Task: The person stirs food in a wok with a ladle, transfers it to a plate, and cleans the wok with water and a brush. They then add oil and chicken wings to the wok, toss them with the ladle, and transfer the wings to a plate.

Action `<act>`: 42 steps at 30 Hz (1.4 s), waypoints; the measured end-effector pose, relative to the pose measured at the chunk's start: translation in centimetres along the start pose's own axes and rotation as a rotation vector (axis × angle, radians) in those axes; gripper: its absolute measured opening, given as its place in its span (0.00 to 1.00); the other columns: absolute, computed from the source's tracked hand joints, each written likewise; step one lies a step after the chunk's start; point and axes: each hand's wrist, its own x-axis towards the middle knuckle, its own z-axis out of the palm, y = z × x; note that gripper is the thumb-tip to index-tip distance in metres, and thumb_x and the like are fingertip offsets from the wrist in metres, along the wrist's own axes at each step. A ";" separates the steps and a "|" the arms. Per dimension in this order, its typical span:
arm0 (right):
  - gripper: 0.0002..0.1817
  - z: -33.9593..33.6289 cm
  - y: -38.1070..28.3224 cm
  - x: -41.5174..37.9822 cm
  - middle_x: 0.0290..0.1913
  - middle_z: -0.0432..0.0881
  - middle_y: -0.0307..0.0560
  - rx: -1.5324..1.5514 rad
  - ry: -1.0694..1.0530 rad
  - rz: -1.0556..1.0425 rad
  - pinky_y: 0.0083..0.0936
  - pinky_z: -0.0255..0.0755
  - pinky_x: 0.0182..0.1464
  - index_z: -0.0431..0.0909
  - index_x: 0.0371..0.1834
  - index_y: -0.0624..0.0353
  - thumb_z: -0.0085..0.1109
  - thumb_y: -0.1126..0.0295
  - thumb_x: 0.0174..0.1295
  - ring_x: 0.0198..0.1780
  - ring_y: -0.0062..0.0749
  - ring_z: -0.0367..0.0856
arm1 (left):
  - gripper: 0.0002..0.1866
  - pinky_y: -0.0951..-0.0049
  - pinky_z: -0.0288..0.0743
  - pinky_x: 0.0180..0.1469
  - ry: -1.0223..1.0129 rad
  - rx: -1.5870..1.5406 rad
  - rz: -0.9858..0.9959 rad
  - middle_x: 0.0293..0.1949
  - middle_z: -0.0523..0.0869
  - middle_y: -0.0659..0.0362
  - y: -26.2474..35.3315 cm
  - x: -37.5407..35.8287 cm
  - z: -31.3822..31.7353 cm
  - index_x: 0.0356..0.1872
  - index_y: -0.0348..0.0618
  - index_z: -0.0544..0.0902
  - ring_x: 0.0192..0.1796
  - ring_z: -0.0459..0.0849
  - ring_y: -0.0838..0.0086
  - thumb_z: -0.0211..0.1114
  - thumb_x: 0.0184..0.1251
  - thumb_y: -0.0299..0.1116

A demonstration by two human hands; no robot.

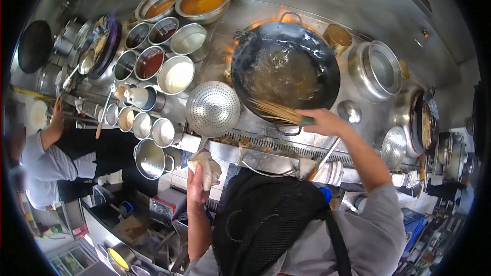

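Observation:
My right hand (323, 122) is closed around the green grip of a bamboo wok brush (276, 112). Its bristles reach over the near rim of a large black wok (327, 69) with murky, bubbling liquid inside. In my left hand (196, 184) is a crumpled pale cloth (210, 167). The handle of a perforated skimmer (213, 109) runs into that cloth, and the hand grips it there. The skimmer's round bowl lies level, left of the wok, above the stove's front. A ladle (349, 112) rests on the stove beyond my right forearm, its handle pointing toward me.
Several metal pots of sauces and powder (176, 74) stand to the left, with two bowls of amber liquid (205, 1) behind. Steel pots (381, 69) and another skimmer (394, 146) are at right. A co-worker (41, 166) stands at far left by another wok.

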 end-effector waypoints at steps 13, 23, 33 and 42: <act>0.38 2.9 -6.4 10.9 0.32 0.84 0.48 0.604 0.167 0.348 0.29 0.79 0.31 0.63 0.76 0.48 0.65 0.56 0.63 0.29 0.31 0.83 | 0.24 0.69 0.84 0.33 0.024 -0.014 -0.012 0.52 0.82 0.55 -0.8 0.7 0.6 0.67 0.46 0.68 0.44 0.85 0.65 0.54 0.78 0.46; 0.32 -6.1 5.1 4.3 0.55 0.82 0.62 -0.350 0.161 0.438 0.45 0.75 0.60 0.68 0.71 0.45 0.62 0.56 0.62 0.57 0.56 0.81 | 0.25 0.68 0.83 0.32 0.074 -0.015 -0.012 0.51 0.81 0.55 -0.6 2.4 0.1 0.68 0.46 0.67 0.46 0.84 0.66 0.53 0.79 0.48; 0.34 2.4 -1.6 2.4 0.54 0.76 0.69 -0.368 0.069 0.481 0.50 0.78 0.53 0.57 0.74 0.48 0.57 0.61 0.66 0.51 0.63 0.83 | 0.26 0.72 0.81 0.28 0.017 -0.011 -0.085 0.50 0.82 0.56 -0.5 3.7 1.1 0.67 0.45 0.68 0.42 0.85 0.67 0.50 0.79 0.52; 0.37 -1.3 4.4 14.0 0.36 0.84 0.54 0.179 0.435 0.439 0.37 0.81 0.31 0.61 0.77 0.46 0.62 0.57 0.64 0.29 0.42 0.86 | 0.27 0.70 0.86 0.29 -0.004 -0.024 -0.023 0.54 0.81 0.55 0.4 2.5 0.5 0.69 0.46 0.67 0.46 0.85 0.67 0.51 0.79 0.52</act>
